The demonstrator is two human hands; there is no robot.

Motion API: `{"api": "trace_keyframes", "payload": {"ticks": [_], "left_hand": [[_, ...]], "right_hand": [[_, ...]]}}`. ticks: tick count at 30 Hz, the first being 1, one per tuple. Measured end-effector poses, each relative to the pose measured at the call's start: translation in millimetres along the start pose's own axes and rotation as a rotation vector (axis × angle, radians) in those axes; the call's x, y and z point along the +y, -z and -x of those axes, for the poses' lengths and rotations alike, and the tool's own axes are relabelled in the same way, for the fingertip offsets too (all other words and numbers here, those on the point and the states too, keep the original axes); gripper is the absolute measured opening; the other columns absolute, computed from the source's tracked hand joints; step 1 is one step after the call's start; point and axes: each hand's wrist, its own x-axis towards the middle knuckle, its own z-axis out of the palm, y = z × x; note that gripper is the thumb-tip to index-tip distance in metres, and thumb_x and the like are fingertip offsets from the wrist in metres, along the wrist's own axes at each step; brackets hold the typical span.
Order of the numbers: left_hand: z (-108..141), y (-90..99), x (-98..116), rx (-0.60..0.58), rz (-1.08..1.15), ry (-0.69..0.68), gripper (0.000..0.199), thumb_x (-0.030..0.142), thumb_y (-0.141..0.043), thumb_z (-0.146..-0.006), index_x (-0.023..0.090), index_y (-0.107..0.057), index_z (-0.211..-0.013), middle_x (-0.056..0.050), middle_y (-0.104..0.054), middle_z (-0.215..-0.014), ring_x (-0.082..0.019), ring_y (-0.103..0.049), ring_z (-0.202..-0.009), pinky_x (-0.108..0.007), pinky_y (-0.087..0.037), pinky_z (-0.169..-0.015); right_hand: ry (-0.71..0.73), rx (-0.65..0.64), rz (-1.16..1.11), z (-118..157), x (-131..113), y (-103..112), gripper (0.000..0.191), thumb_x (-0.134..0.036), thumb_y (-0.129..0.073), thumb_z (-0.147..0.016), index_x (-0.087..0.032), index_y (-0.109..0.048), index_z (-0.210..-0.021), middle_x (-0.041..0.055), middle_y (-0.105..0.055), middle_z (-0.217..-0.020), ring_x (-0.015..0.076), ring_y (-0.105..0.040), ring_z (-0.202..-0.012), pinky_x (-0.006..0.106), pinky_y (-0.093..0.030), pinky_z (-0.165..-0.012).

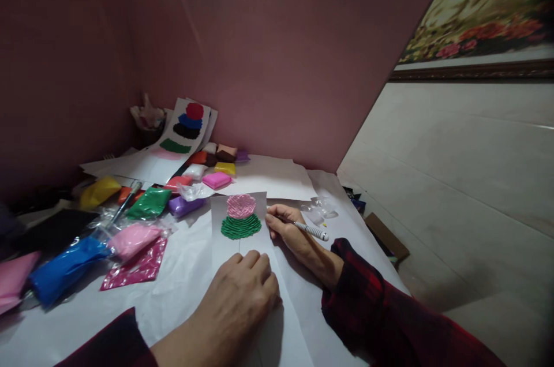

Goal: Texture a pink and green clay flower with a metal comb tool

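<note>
A white card (224,250) lies on the paper-covered table, bearing a textured pink clay patch (241,206) above a ridged green one (240,227). My left hand (246,292) rests over the card's lower part, its fingers curled; whatever may be under them is hidden. At the card's right edge, my right hand (292,234) holds a striped pen-like tool (310,231) between thumb and fingers. The tool's back end points right, while its tip is hidden by the fingers near the pink patch.
Clay packets in blue (67,269), green (150,202) and pink (134,240) spread across the left. Behind them, a painted sheet (186,130) leans by the pink wall. Crumpled clear plastic (320,210) lies beyond my right hand. A brown box (386,237) sits off the table's right edge.
</note>
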Motion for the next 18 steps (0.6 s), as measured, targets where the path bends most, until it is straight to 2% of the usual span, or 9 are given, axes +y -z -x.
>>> {"api": "trace_keyframes", "payload": {"ticks": [13,18], "left_hand": [[0.6,-0.4,0.7,0.004,-0.007,0.001,0.007,0.017,-0.067,-0.086,0.018,-0.065,-0.08,-0.002,-0.067,-0.084,-0.021,-0.059,-0.077,-0.032,-0.037,-0.061],[0.9,0.1,0.7,0.003,0.023,0.009,0.008,0.02,-0.064,-0.089,0.018,-0.066,-0.081,-0.003,-0.066,-0.086,-0.02,-0.059,-0.08,-0.032,-0.038,-0.061]], "right_hand": [[0.008,-0.026,-0.014,0.0,1.9,0.8,0.018,-0.034,-0.064,-0.078,-0.019,-0.055,-0.075,-0.0074,-0.044,-0.053,0.0086,-0.037,-0.047,0.024,-0.029,-0.05],[0.015,0.031,0.003,-3.1,6.3,1.1,0.027,-0.043,-0.066,-0.079,-0.018,-0.057,-0.076,-0.0062,-0.046,-0.053,0.0094,-0.038,-0.048,0.024,-0.03,-0.048]]}}
